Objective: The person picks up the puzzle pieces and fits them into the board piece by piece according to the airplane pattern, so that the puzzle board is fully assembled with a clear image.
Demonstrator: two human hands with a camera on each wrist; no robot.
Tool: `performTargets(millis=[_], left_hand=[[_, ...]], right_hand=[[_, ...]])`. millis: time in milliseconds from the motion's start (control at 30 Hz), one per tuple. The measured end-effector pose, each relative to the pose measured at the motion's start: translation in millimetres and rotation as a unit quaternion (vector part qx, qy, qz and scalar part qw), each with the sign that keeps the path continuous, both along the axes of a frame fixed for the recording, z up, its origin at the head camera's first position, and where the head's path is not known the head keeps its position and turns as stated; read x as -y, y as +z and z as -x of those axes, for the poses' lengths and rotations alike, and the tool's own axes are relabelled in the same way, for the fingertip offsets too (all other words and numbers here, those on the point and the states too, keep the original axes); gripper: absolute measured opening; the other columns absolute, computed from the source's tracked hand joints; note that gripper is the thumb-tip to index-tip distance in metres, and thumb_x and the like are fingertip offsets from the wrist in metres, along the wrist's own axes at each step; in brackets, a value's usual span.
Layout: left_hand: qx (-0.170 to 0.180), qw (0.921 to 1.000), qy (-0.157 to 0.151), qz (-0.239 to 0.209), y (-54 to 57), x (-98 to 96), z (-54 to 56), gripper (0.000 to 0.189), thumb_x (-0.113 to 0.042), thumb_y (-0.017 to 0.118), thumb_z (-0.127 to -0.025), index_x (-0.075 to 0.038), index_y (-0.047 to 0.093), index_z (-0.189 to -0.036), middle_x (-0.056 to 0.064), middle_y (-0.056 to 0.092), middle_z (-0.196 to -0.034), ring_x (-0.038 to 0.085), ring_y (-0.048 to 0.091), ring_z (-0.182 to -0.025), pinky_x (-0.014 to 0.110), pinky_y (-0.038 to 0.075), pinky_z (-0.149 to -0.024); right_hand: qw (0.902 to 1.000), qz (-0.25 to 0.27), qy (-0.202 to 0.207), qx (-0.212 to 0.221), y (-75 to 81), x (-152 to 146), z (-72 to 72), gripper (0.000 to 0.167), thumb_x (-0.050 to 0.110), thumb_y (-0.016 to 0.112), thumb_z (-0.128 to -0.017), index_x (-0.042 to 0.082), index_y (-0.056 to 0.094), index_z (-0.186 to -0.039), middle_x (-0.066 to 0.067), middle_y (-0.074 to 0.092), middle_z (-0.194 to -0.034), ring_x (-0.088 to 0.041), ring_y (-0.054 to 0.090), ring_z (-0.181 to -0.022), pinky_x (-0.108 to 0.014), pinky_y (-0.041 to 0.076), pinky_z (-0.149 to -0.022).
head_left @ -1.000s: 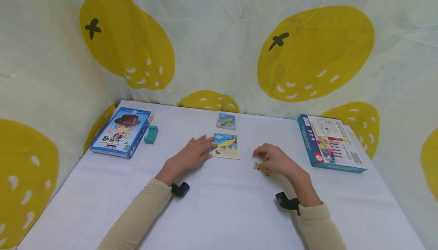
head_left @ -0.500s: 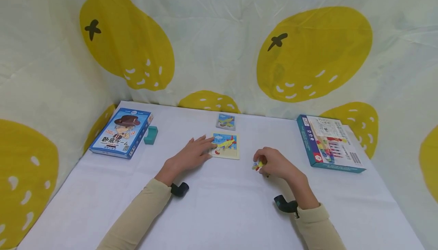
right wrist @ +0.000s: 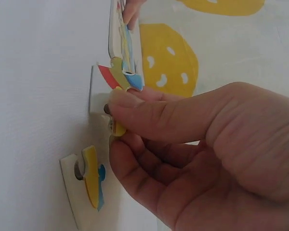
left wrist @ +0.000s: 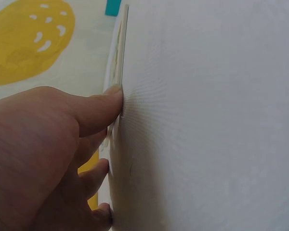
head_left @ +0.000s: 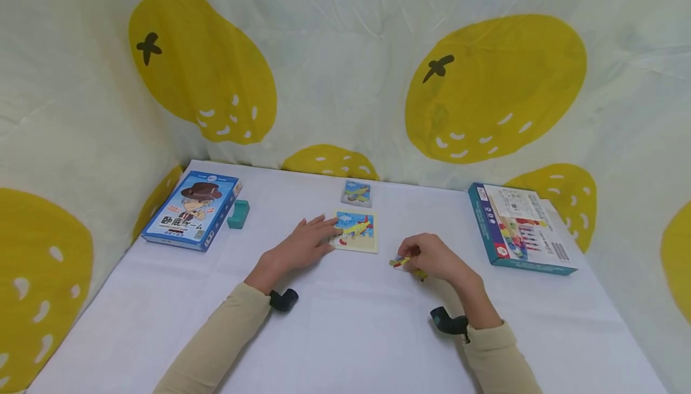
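My left hand (head_left: 302, 244) lies with extended fingers on the left edge of a small jigsaw board (head_left: 376, 235) with an airplane picture. In the left wrist view its thumb touches the board's edge (left wrist: 123, 53). To the right of the board, my right hand (head_left: 432, 256) pinches a yellow jigsaw piece (right wrist: 118, 126) between thumb and fingers, partly hidden by them. Just beyond the thumb shows a red, olive and blue piece part (right wrist: 118, 76). Another yellow and blue piece (right wrist: 90, 178) is on the white cloth below the hand.
Behind the board lies a second airplane picture (head_left: 356, 193). A blue game box (head_left: 191, 211) and a teal block (head_left: 238, 214) are at the left. Another box (head_left: 523, 229) is at the right. A fruit-print curtain (head_left: 340, 82) hangs at the back.
My right hand has gathered its fingers at the jigsaw pieces, and one piece now shows farther left, beyond the fingertips. My left hand has stayed on the board.
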State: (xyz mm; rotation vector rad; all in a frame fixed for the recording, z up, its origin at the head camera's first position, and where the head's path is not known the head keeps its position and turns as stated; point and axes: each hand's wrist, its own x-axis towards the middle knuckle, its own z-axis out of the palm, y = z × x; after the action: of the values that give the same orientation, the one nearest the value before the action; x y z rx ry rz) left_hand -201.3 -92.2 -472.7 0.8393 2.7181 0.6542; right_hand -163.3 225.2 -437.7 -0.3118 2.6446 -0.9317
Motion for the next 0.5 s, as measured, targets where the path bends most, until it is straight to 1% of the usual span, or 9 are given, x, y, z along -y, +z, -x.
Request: performTargets(millis=[200,333,500], left_hand=[[-0.003,1.0000,0.002,-0.001,-0.3,-0.4,-0.1,0.044,-0.034,0.054,-0.102,-0.028,0.051,-0.146,-0.005,0.033,-0.163,0.026,0.018,-0.155,0.060,0.012,-0.123],[0.001,1.0000,0.000,-0.004,0.9,-0.7,0.1,0.044,-0.033,0.055,-0.102,-0.028,0.051,-0.146,-0.005,0.033,-0.163,0.027,0.019,-0.155,0.061,0.011,-0.123],[0.006,1.0000,0.001,-0.003,3.1,-0.7,-0.5,0.045,-0.033,0.055,-0.102,-0.027,0.050,-0.146,-0.005,0.033,-0.163,0.027,0.019,-0.155,0.061,0.011,-0.123]], right_hand=[[0.9996,0.007,0.012,-0.026,1.0,6.2,3.5,0.014,0.000,0.070,-0.086,0.011,0.074,-0.094,-0.003,0.066,-0.086,-0.018,0.055,-0.083,-0.027,0.049,-0.073],[0.9989,0.014,0.010,-0.043,-0.6,10.0,4.9,0.015,-0.002,0.068,-0.087,0.009,0.073,-0.095,-0.004,0.063,-0.086,-0.019,0.053,-0.083,-0.029,0.047,-0.074],[0.9984,0.023,-0.005,-0.051,-4.8,15.3,7.3,0.014,0.002,0.068,-0.088,0.012,0.073,-0.097,-0.003,0.061,-0.087,-0.019,0.052,-0.085,-0.030,0.046,-0.075]])
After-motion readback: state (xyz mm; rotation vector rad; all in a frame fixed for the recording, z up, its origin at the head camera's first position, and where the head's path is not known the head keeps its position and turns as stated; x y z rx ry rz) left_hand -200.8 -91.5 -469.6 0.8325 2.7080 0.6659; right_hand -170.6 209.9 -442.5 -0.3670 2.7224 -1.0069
